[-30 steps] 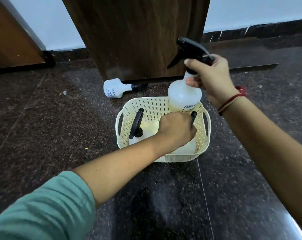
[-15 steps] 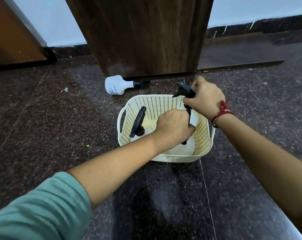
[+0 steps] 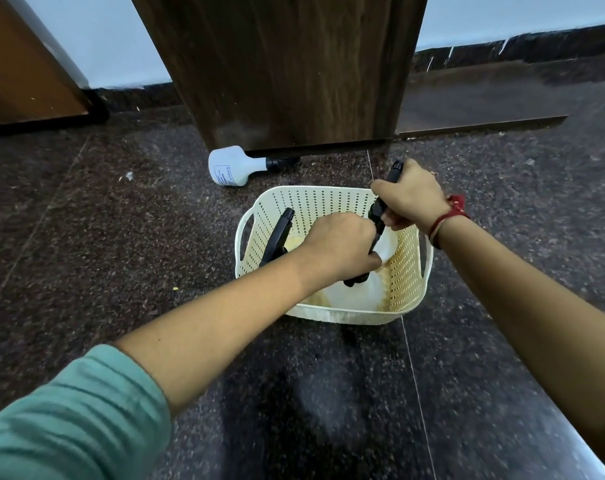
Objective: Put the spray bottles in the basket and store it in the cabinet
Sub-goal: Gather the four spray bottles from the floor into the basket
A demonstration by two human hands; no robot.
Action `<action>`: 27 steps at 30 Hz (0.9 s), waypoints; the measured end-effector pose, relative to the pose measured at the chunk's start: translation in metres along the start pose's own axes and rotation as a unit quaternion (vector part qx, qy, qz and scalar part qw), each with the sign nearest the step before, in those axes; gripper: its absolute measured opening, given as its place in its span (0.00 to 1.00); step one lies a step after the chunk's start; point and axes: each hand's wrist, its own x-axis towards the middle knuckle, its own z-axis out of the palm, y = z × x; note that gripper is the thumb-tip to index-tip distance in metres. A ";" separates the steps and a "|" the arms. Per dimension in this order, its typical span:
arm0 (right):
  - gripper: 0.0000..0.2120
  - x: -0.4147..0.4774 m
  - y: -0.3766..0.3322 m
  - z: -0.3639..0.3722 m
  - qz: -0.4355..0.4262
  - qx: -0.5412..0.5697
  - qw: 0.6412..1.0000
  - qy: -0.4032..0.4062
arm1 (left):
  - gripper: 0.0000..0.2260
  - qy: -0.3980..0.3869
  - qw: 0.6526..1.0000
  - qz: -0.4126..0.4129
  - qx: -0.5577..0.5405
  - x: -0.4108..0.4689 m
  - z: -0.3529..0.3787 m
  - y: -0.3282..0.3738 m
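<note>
We note one printed label, dark blue on white, on the side of the spray bottle [image 3: 231,165] lying on the floor [image 3: 86,237] beside the foot of the cabinet [image 3: 287,71]. Its lettering is too small and blurred to read.

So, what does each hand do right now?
Left hand: closed on a sprayer in the basket.
Right hand: closed on a second sprayer.
</note>
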 end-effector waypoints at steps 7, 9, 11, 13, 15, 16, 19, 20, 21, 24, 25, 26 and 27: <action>0.18 0.002 0.008 -0.001 0.037 0.107 0.993 -0.027 | 0.27 -0.043 0.999 0.002 -0.026 0.001 -0.011 -0.019; 0.24 0.002 0.011 -0.004 0.040 0.115 0.992 -0.038 | 0.33 -0.028 0.996 -0.038 -0.075 0.005 -0.027 -0.035; 0.35 0.001 0.013 -0.008 0.004 -0.003 1.000 -0.007 | 0.32 0.028 0.988 -0.090 -0.125 0.013 -0.041 -0.058; 0.43 0.002 0.013 -0.015 -0.075 -0.174 0.978 0.092 | 0.26 0.114 0.974 -0.149 -0.127 0.027 -0.046 -0.085; 0.43 0.004 0.004 -0.021 -0.137 -0.233 0.949 0.164 | 0.17 0.165 0.964 -0.195 -0.079 0.044 -0.044 -0.116; 0.41 0.006 -0.002 -0.023 -0.155 -0.235 0.942 0.183 | 0.14 0.160 0.963 -0.208 -0.052 0.052 -0.040 -0.131; 0.35 0.014 -0.020 -0.020 -0.209 -0.210 0.938 0.178 | 0.13 0.078 0.971 -0.228 0.012 0.069 -0.019 -0.176; 0.33 0.016 -0.026 -0.016 -0.228 -0.191 0.942 0.158 | 0.15 0.047 0.970 -0.234 0.034 0.073 -0.010 -0.189; 0.31 0.016 -0.031 -0.012 -0.245 -0.172 0.944 0.136 | 0.19 0.016 0.969 -0.239 0.053 0.075 0.001 -0.201; 0.27 0.015 -0.040 0.006 -0.264 -0.147 0.950 0.084 | 0.29 -0.060 0.964 -0.245 0.086 0.083 0.028 -0.227; 0.27 0.018 -0.041 0.013 -0.265 -0.142 0.951 0.075 | 0.31 -0.076 0.961 -0.252 0.089 0.088 0.035 -0.235; 0.26 0.019 -0.040 0.021 -0.267 -0.139 0.951 0.066 | 0.34 -0.097 0.955 -0.265 0.093 0.090 0.040 -0.243; 0.27 0.019 -0.039 0.028 -0.269 -0.141 0.951 0.056 | 0.37 -0.125 0.946 -0.282 0.098 0.092 0.045 -0.249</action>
